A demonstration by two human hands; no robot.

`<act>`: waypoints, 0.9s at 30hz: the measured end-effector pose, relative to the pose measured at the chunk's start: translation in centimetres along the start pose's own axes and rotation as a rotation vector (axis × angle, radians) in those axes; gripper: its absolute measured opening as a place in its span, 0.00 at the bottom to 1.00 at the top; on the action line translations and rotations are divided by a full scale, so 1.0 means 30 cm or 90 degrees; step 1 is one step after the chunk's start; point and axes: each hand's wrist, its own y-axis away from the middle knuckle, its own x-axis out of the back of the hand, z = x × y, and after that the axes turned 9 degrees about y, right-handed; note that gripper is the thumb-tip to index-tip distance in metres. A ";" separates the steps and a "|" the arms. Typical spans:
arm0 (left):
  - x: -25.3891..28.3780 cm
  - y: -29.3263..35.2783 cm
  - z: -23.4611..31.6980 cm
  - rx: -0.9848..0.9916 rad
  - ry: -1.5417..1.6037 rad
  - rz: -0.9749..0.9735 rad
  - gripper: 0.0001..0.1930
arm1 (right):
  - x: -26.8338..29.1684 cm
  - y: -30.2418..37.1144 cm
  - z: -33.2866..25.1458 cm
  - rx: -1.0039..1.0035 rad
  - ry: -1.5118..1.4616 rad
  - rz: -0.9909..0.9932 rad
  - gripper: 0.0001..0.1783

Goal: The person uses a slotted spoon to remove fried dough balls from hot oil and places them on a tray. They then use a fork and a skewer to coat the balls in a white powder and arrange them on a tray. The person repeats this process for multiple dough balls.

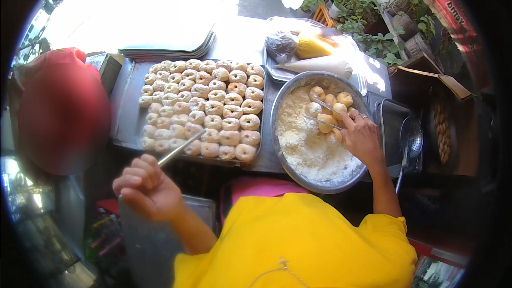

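Observation:
My left hand (146, 188) is closed round a thin metal rod (181, 148), held up in front of the tray so its tip overlaps the near doughnuts. Over the wide metal bowl (346, 186), my right hand (361, 134) grips a pair of metal tongs (323, 122), their arms reaching among several round golden buns (326, 124). White powder (304, 152) covers the bowl's bottom and wall. To the left lies a tray (124, 112) filled with rows of powder-dusted doughnuts (214, 108), many with a dimple or hole showing.
Stacked trays (165, 48) stand behind the doughnuts. Filled plastic bags (314, 48) lie on a tray beyond the bowl. At right are a skimmer (410, 137) and a cardboard box (453, 122). A red rounded thing (64, 112) stands far left; potted plants (368, 21) at the back.

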 end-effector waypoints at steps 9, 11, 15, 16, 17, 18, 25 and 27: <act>-0.144 0.055 -0.065 0.087 0.076 -0.052 0.14 | -0.141 -0.042 -0.029 -0.087 0.015 -0.123 0.13; -0.156 0.066 -0.069 0.082 0.084 -0.052 0.14 | -0.162 -0.020 -0.032 0.018 0.020 -0.056 0.14; -0.165 0.082 -0.065 0.058 0.068 -0.046 0.14 | -0.126 0.061 -0.008 0.139 0.017 0.092 0.20; -0.164 0.085 -0.061 0.052 0.065 -0.045 0.14 | -0.106 0.078 0.005 0.141 0.026 0.133 0.22; -0.161 0.087 -0.057 0.044 0.060 -0.042 0.14 | -0.088 0.107 0.009 0.132 -0.012 0.068 0.22; -0.158 0.088 -0.050 0.045 0.057 -0.035 0.14 | -0.076 0.142 0.004 0.126 -0.048 0.018 0.23; -0.159 0.099 -0.048 0.061 0.062 -0.034 0.14 | -0.239 0.132 -0.105 0.022 -0.128 0.034 0.21; -0.162 0.097 -0.048 0.053 0.064 -0.032 0.14 | -0.249 0.115 -0.060 -0.011 -0.184 0.025 0.21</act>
